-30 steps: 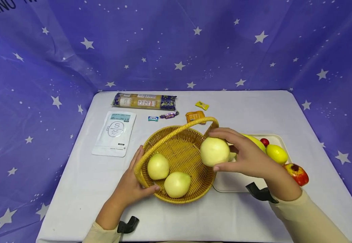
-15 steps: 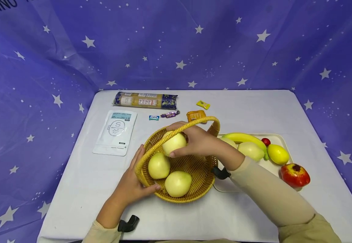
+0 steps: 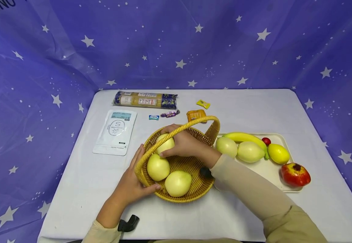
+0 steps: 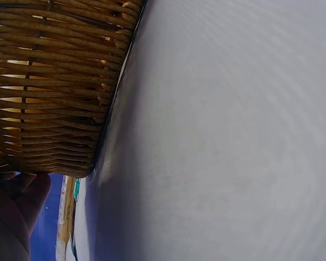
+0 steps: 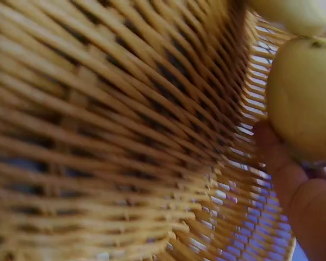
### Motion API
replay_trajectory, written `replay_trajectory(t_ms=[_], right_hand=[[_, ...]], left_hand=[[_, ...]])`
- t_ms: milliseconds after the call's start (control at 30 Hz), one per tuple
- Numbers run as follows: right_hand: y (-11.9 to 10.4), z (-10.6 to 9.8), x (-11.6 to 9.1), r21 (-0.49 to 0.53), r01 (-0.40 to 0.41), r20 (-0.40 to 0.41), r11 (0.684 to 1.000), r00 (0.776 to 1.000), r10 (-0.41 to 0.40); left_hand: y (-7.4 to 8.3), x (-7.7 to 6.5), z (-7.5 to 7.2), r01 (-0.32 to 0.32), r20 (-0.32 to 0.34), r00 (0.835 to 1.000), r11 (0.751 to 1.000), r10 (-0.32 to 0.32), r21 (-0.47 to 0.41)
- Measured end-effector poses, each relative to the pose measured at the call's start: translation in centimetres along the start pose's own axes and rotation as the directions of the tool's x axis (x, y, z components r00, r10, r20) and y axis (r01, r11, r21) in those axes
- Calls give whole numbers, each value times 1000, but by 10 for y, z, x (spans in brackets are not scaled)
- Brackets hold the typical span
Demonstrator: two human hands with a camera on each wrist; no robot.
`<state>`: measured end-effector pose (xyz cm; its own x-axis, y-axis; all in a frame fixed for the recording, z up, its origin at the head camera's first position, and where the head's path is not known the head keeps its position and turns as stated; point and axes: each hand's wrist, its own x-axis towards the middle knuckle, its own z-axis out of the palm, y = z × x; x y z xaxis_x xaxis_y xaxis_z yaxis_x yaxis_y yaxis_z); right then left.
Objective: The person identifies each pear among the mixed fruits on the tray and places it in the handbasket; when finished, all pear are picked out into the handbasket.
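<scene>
A yellow wicker basket point(image 3: 190, 166) with an arched handle stands mid-table in the head view. My left hand point(image 3: 132, 185) grips its left rim, thumb over the edge and fingers along the outside. Inside the basket, my right hand point(image 3: 184, 143) holds a pale yellow pear point(image 3: 165, 145) against the far left wall, reaching in under the handle. Two more such pears rest there, one pear point(image 3: 158, 167) right below the held one and another pear point(image 3: 178, 184) near the front. In the right wrist view, fingers point(image 5: 290, 179) lie against the pear point(image 5: 307, 98).
Right of the basket, a cream tray point(image 3: 274, 175) bears a banana point(image 3: 243, 137), two pale fruits point(image 3: 250, 152), a lemon point(image 3: 278, 154), a small red fruit point(image 3: 266, 141) and a pomegranate point(image 3: 295, 174). Behind lie a noodle pack point(image 3: 145, 100), a white pouch point(image 3: 115, 132) and several wrapped sweets point(image 3: 203, 104).
My right hand has carried the pear from the basket's right rim leftward and down into it, beside the other pears. The left hand stays on the rim.
</scene>
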<state>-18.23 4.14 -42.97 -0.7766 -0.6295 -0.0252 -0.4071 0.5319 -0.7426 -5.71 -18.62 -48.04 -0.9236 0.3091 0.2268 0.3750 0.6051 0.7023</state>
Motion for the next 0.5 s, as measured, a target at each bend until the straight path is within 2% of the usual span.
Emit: replay_trajectory(t_ms=[200,333,500], right_hand=[[0,12,2,-33,-26,28,999,999,27],[-1,12,2,-29,-22,36,999,999,23],[-3,11,-1,-79,-25,52,997,998,30]], left_hand=[[0,0,-1,11,0,1000,1000,-11,-7],[0,0,-1,16,-2,1000,1000,-16,-4],[-1,-1,0,18,2,1000,1000,-18,1]])
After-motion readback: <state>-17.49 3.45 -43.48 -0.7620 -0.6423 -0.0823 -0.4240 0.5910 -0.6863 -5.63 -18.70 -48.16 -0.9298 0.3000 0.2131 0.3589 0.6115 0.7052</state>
